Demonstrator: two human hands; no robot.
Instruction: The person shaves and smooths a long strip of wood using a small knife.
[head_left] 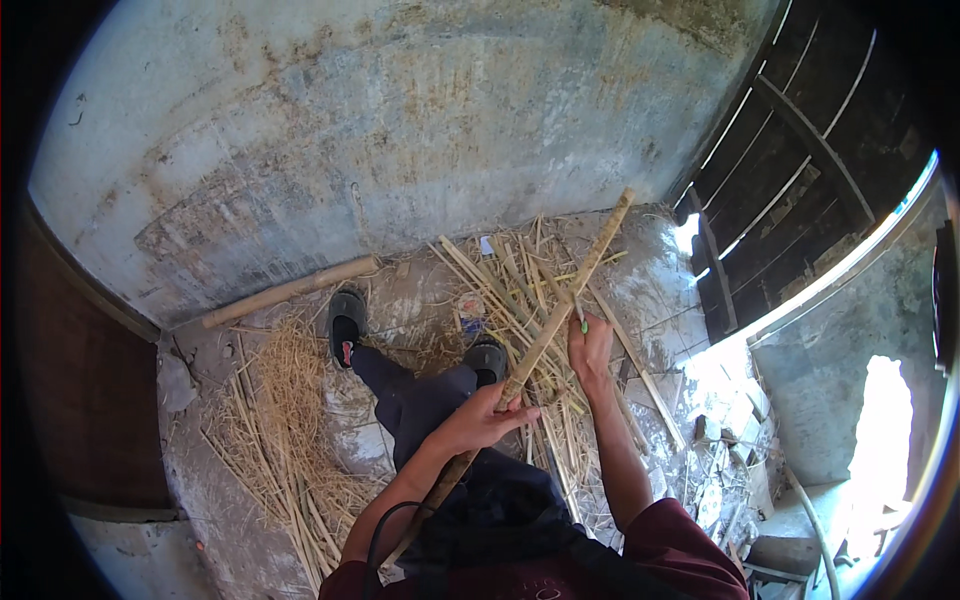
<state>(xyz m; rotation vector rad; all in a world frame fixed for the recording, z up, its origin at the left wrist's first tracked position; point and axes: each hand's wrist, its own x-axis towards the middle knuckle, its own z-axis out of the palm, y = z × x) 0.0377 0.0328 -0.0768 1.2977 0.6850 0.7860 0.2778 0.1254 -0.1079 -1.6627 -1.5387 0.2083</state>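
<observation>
A long pale stick (546, 338) is slanted from right of upper centre to lower centre. It is clasped by the left hand (480, 424), forearm angled in from lower left. Beside it, right of centre, a green-handled tool (584, 326) is gripped in the right hand (593, 348), its forearm extended upward.

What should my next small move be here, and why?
Probably ease the green-handled tool along the pole, away from your left hand: that hand holds the pole lower down, while your right hand has the tool right by the pole, farther up.
</observation>
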